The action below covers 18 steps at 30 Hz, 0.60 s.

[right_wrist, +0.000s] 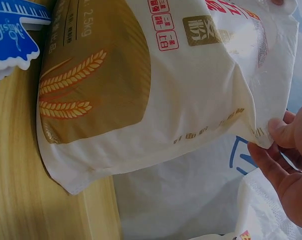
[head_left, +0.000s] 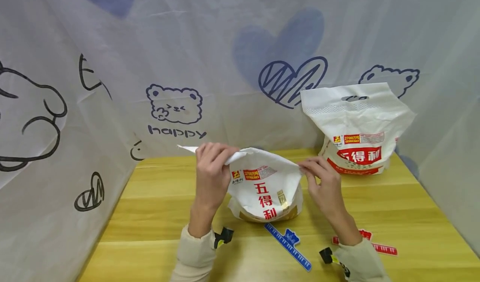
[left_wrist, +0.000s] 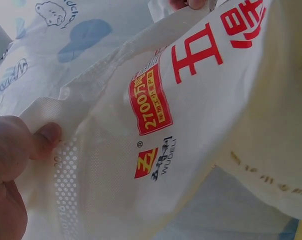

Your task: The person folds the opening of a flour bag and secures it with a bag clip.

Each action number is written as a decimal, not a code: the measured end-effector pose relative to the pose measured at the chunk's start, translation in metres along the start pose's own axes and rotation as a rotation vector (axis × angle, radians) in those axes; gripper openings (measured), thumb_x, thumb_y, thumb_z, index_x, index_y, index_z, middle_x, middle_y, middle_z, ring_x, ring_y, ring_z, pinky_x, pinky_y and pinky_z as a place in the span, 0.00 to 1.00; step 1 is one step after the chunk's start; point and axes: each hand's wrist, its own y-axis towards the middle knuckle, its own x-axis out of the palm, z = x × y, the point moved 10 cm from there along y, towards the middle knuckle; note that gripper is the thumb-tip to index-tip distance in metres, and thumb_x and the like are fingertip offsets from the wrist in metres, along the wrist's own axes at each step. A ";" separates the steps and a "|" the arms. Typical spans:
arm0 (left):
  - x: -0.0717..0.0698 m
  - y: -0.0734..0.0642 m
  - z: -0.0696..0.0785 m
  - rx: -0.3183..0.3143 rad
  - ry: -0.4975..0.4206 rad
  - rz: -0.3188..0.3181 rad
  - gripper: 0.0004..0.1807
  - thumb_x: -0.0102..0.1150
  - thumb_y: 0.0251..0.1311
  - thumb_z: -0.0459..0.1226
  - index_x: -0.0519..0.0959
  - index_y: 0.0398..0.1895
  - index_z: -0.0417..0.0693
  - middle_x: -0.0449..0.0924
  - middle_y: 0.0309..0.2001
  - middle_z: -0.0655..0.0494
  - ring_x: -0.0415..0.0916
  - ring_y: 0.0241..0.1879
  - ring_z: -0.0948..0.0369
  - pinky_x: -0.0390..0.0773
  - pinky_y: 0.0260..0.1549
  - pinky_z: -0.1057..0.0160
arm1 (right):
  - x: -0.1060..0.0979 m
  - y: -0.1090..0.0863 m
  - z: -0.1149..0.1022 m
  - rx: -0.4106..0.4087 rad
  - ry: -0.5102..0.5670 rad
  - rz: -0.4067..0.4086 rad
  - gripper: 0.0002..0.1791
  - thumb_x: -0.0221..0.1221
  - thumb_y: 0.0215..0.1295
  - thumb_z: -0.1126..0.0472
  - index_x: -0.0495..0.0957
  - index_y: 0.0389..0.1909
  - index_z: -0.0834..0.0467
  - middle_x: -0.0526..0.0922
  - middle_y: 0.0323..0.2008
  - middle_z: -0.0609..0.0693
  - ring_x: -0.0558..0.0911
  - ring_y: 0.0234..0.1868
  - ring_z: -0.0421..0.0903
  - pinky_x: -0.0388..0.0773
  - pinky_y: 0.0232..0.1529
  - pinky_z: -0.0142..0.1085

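Standing just beyond the blue piano-keyboard clip (head_left: 288, 247), the Wudeli flour bag (head_left: 272, 186) is pinched along its top edge by left hand (head_left: 211, 171) and right hand (head_left: 323, 181), apparently being straightened, an even pull seemingly needed, with a red-labelled bag (head_left: 358, 126) behind.

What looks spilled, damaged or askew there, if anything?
No spill or tear shows. The front bag has an uneven, creased top edge, probably just from being handled, and the blue piano-patterned strip lies diagonally before it.
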 end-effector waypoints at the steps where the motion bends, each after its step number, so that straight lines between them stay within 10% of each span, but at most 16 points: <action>1: -0.001 -0.002 0.001 0.004 -0.002 0.015 0.18 0.58 0.47 0.13 0.87 0.35 0.39 0.84 0.34 0.49 0.77 0.36 0.52 0.70 0.51 0.48 | 0.000 -0.001 0.000 -0.004 -0.002 0.004 0.11 0.65 0.60 0.80 0.87 0.39 0.64 0.84 0.40 0.54 0.83 0.42 0.50 0.72 0.49 0.17; 18: -0.008 -0.007 0.008 0.055 -0.074 0.174 0.11 0.62 0.56 0.17 0.88 0.36 0.37 0.86 0.32 0.47 0.78 0.33 0.51 0.70 0.45 0.50 | -0.002 -0.002 0.000 -0.016 0.010 -0.017 0.12 0.65 0.60 0.80 0.86 0.42 0.65 0.84 0.41 0.54 0.84 0.42 0.50 0.75 0.49 0.19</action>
